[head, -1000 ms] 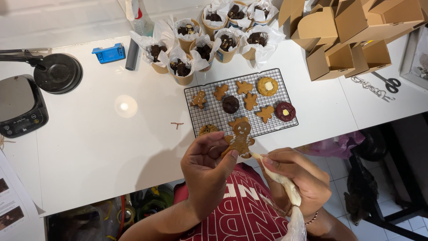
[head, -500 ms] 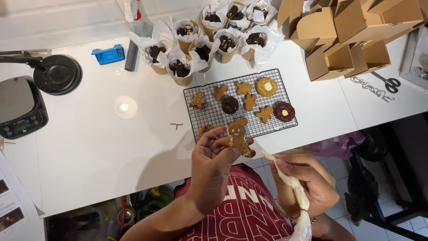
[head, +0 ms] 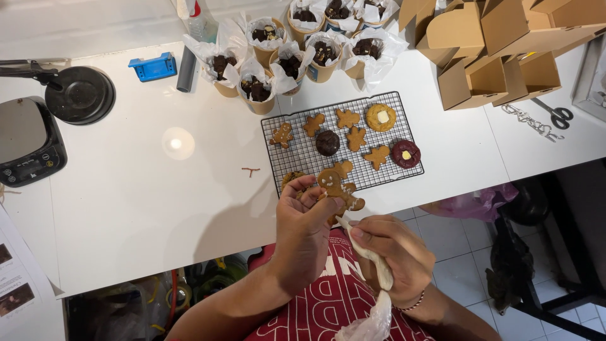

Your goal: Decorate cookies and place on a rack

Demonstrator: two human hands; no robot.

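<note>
Head view. At far left, a black digital kitchen scale [head: 28, 148] sits on the white rectangular table [head: 145, 208]. At lower centre, the left hand [head: 303, 230] pinches a brown gingerbread-man cookie with white icing [head: 338, 186] between thumb and fingertips, just above the near edge of the black wire cooling rack [head: 341, 142]. To its right, the right hand [head: 394, 256] is closed around a clear plastic piping bag of white icing [head: 372, 265], nozzle touching the cookie's lower edge. Folded brown cardboard boxes [head: 499, 44] fill the upper right.

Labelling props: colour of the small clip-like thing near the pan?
Blue, plain, on the white table; head view.
</note>
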